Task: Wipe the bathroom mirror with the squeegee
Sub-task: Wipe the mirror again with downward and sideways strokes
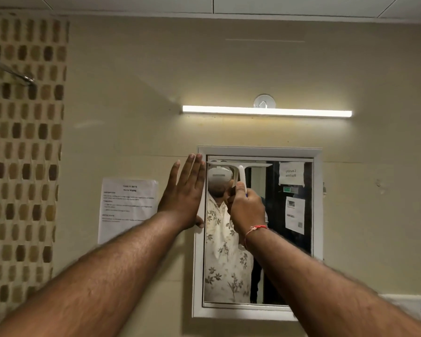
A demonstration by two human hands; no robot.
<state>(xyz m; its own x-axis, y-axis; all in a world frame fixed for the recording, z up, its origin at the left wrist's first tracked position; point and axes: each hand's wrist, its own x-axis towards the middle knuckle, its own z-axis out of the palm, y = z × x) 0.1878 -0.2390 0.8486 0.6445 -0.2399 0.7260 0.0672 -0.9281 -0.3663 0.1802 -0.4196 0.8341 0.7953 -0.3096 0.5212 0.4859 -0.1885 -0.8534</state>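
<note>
A paper sheet is stuck on the wall at the left. Next to it, the left hand lies flat with straight fingers on the white frame, I think to keep it steady. The squeegee sits at the top left of the mirror, its blade level along the top edge. The right hand wraps its fingers round the handle. A wipe looks ready to start. The next move should be a straight pull down, pressing evenly.

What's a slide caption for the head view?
Right hand holds squeegee at top left of the mirror; left hand flat against its white frame.
</note>
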